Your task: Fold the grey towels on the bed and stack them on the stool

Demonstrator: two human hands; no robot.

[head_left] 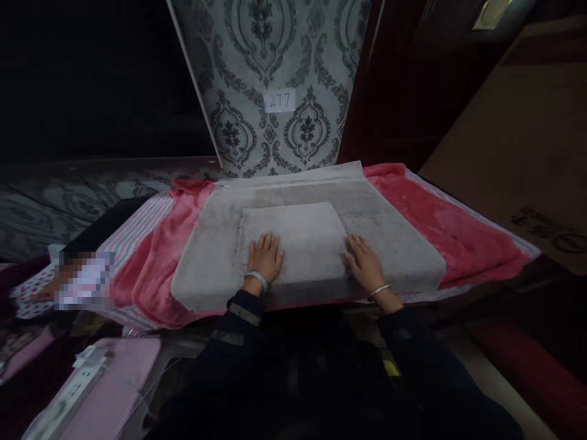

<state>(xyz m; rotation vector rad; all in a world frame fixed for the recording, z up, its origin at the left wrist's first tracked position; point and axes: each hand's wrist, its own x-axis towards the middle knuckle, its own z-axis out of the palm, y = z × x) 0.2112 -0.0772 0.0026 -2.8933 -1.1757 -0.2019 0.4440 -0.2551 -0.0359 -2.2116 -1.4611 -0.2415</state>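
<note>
A light grey plush cloth [293,238], rectangular with squared edges, lies on top of a larger grey plush cloth [206,244]. My left hand [266,256] rests flat near the smaller cloth's left side, fingers spread and pointing away from me. On its right edge lies my right hand [364,263], fingers stretched out and the thumb apart. Neither hand grips anything. The larger cloth is spread over a pink-red fleece blanket [156,256], and its near edge hangs down toward me.
A striped sheet [142,226] shows under the blanket. Patterned wallpaper with a paper marked 277 [279,101] stands behind. A cardboard box [523,134] is at the right, a dark screen [92,79] at the left. A power strip [73,391] lies on a pink surface [132,366] at lower left.
</note>
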